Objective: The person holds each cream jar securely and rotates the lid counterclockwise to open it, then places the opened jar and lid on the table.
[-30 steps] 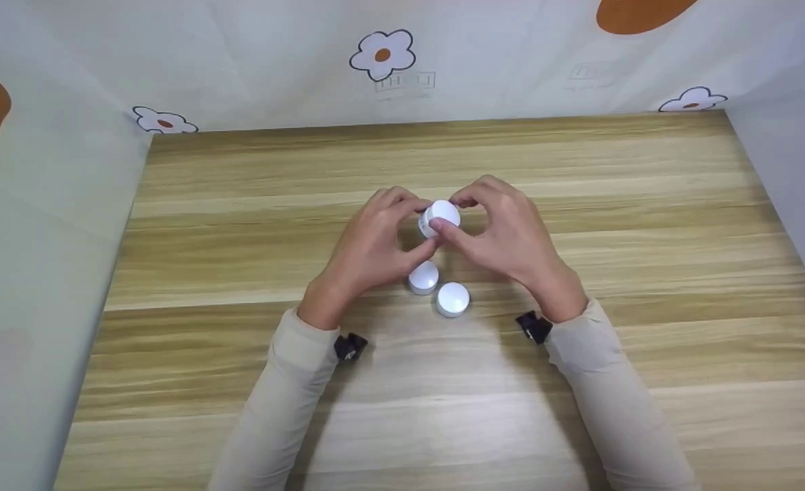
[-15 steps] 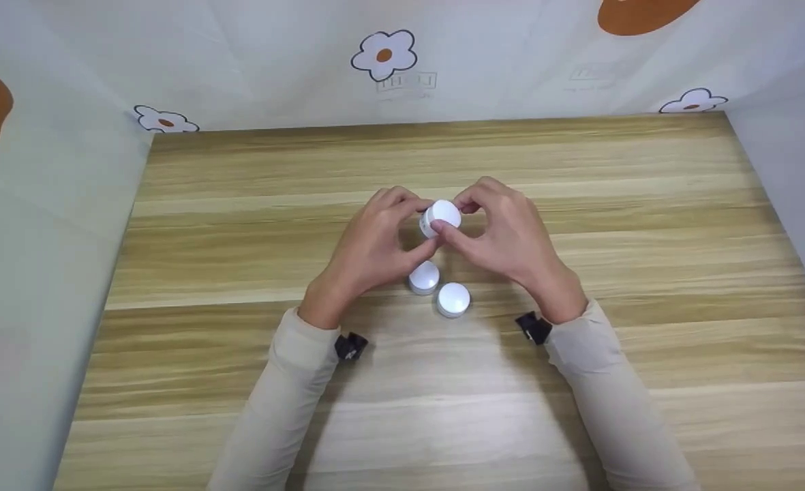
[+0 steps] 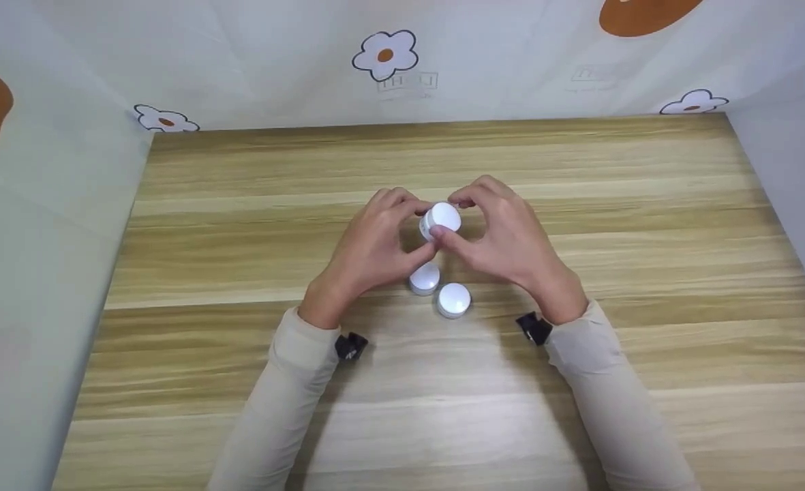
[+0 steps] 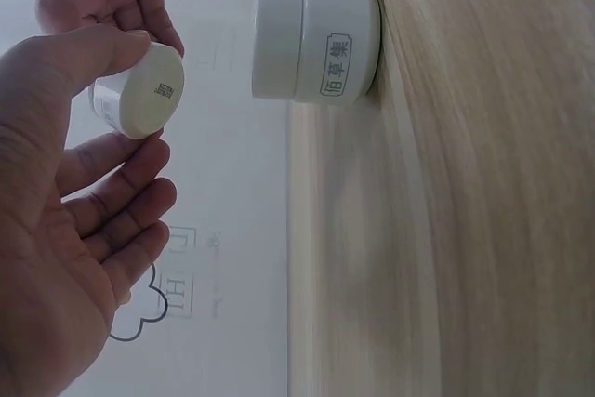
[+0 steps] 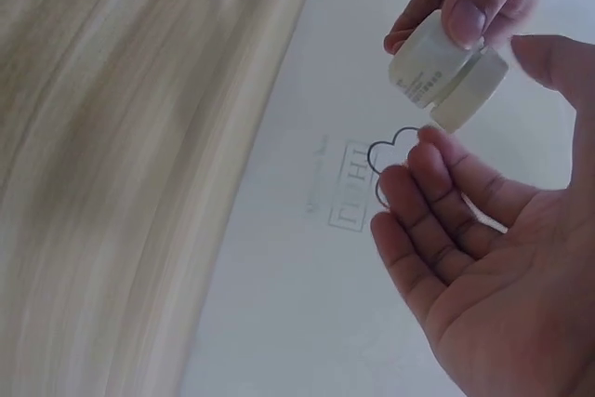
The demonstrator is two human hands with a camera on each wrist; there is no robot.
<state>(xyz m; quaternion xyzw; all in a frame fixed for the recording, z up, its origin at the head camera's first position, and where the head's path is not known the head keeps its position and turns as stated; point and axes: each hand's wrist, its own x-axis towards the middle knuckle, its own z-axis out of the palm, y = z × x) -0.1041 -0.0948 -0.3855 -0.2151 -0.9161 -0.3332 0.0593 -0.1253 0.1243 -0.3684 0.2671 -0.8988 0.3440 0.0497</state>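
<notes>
Head view: nearer, we are seeing two white jars point(image 3: 454, 300) resting unmoved on the bench point(image 3: 238, 266); beyond, the left hand point(image 3: 375, 239) is gripping a third jar point(image 5: 426, 60) aloft; the right hand point(image 3: 510, 235) is shifting its fingertips slightly around the lid point(image 5: 471, 93), contact unclear.

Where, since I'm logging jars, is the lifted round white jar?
In the head view, the lifted jar is just right of centre, between the left hand and right hand, beyond two standing round white jars.
</notes>
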